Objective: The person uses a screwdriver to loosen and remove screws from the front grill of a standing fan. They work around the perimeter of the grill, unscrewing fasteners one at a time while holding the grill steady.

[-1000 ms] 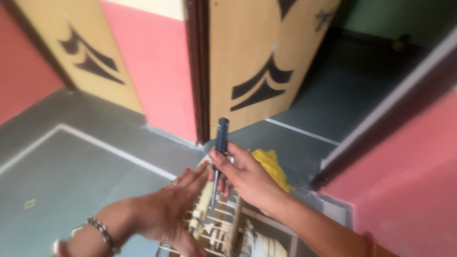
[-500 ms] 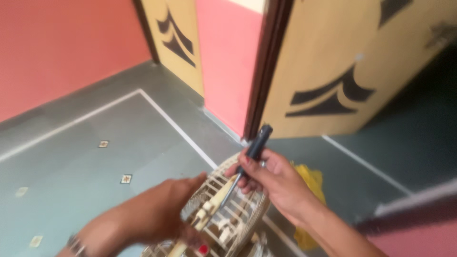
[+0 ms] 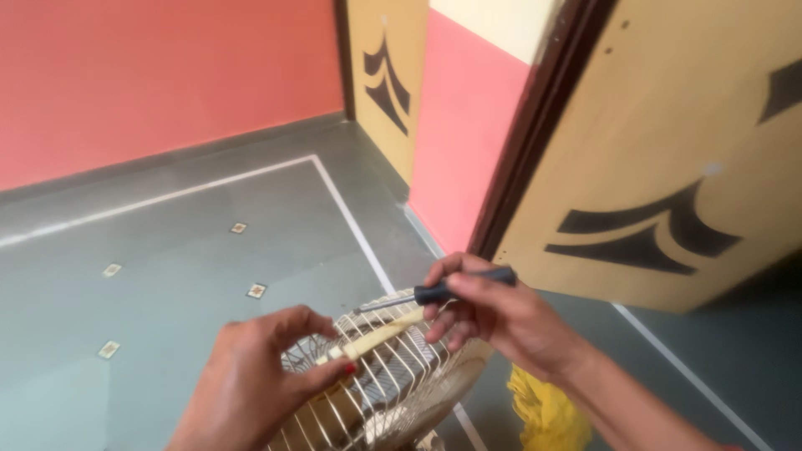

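A cream wire fan guard (image 3: 393,376) sits low in the middle of the head view. My left hand (image 3: 251,384) grips its rim on the left, thumb and fingers pinching a cream strip on the wires. My right hand (image 3: 493,317) holds a screwdriver (image 3: 455,288) with a dark blue-black handle, lying almost level, its metal tip pointing left over the top of the guard. The fingers of that hand rest against the guard's upper right edge.
Grey floor (image 3: 209,259) with white border lines and small inlaid tiles spreads to the left. A tan door (image 3: 668,159) with black motifs stands open at the right by a dark frame. A yellow cloth (image 3: 543,413) lies under my right wrist. Red walls stand behind.
The view has swung left and down. The screwdriver, earlier upright, now lies nearly level over the guard. My left hand has closed on the guard's rim.
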